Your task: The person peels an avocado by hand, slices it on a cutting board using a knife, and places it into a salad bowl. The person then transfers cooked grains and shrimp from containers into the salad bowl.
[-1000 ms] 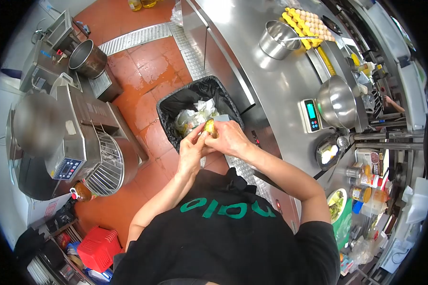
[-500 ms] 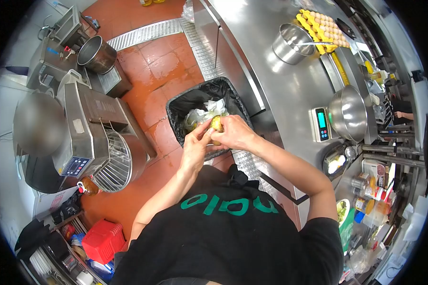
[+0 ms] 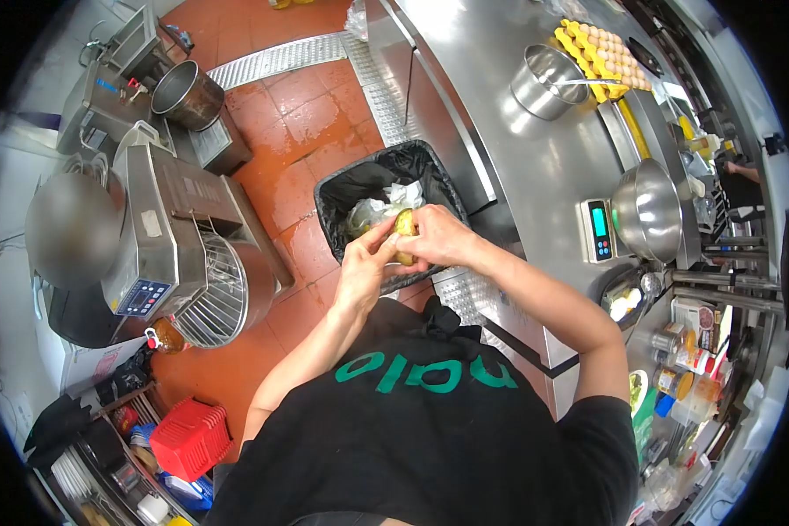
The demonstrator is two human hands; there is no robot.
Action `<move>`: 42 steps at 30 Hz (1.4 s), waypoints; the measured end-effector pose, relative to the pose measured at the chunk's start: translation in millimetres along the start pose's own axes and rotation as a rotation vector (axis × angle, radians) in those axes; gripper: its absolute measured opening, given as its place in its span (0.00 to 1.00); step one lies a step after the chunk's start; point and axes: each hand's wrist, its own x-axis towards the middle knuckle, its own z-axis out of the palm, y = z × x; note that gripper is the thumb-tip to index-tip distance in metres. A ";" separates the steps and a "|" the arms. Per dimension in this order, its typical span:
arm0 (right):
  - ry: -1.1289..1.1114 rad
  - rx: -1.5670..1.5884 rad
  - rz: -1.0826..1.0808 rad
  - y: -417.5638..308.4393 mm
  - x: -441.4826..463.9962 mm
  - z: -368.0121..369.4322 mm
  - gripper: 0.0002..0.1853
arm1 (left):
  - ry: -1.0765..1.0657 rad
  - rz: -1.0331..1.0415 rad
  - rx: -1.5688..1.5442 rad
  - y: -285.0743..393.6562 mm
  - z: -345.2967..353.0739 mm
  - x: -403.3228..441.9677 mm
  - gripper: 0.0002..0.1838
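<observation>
Over a bin (image 3: 326,195) lined with a black bag, both hands are closed around what looks like a potato (image 3: 404,223), yellow with brownish skin. My left hand (image 3: 365,263) grips it from the left, thumb and fingers pressed to its side. From the right, my right hand (image 3: 444,237) pinches its upper part. Fingers cover much of the potato. Crumpled white and clear plastic (image 3: 373,210) lies inside the bin, below the hands.
A steel counter (image 3: 535,167) on the right carries a pot (image 3: 543,96), egg trays (image 3: 600,57), a scale (image 3: 597,230) and a bowl (image 3: 647,210). On the left stands a large mixer (image 3: 171,219). A red basket (image 3: 191,438) is at lower left.
The view has shifted slightly, so surroundings sit a little farther right. The potato is turned a little between my fingers, and both hands keep their hold over the bin.
</observation>
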 end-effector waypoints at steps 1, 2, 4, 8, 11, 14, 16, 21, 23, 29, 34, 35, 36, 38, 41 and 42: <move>-0.035 -0.017 0.004 0.9 1.6 -0.6 0.15 | -0.003 -0.004 0.000 -0.5 -0.8 0.0 0.23; -0.069 -0.034 0.009 1.6 2.2 -0.9 0.15 | 0.002 -0.005 0.011 -1.0 -1.4 0.0 0.23; -0.082 -0.043 0.023 1.4 2.1 -1.0 0.14 | 0.006 -0.006 0.020 -2.9 -3.5 0.6 0.23; -0.057 0.050 0.104 6.5 0.7 3.3 0.10 | 0.022 -0.046 0.011 -3.5 -16.2 3.6 0.22; -0.090 0.090 0.154 -1.1 -5.6 4.4 0.11 | -0.002 -0.071 -0.009 -2.5 -18.9 -0.5 0.21; -0.126 0.271 0.165 11.7 -0.7 5.1 0.15 | 0.017 -0.077 -0.025 -6.8 -26.8 -1.0 0.21; -0.161 0.295 0.191 16.1 1.9 1.2 0.17 | 0.111 -0.037 -0.093 -6.4 -28.1 4.1 0.21; 0.134 0.246 0.187 54.8 17.8 7.5 0.21 | 0.350 0.335 0.439 -14.7 -65.8 29.2 0.20; 0.186 0.158 0.149 54.0 14.4 10.0 0.21 | 0.181 0.142 0.146 -7.2 -75.0 24.0 0.20; 0.392 0.078 -0.257 -4.6 -9.5 5.8 0.14 | -0.189 -0.158 -0.147 12.5 -52.5 2.2 0.26; 0.223 0.304 -0.188 5.9 -12.0 5.8 0.09 | -0.175 -0.166 -0.065 15.1 -41.6 -2.8 0.26; 0.224 0.311 -0.210 10.1 -11.9 7.0 0.09 | -0.154 -0.173 -0.049 14.6 -40.3 -3.3 0.26; 0.226 0.311 -0.211 9.8 -13.9 7.3 0.09 | -0.133 -0.180 -0.032 14.0 -39.0 -4.1 0.26; 0.216 0.248 -0.217 8.7 -19.9 7.6 0.10 | -0.107 -0.152 0.056 13.8 -33.5 -6.9 0.25; 0.178 0.309 -0.166 7.9 -26.4 8.1 0.10 | -0.044 -0.070 0.206 12.0 -24.5 -8.4 0.24; 0.182 0.310 -0.166 8.5 -28.3 9.0 0.10 | -0.006 -0.015 0.268 11.4 -21.7 -8.9 0.24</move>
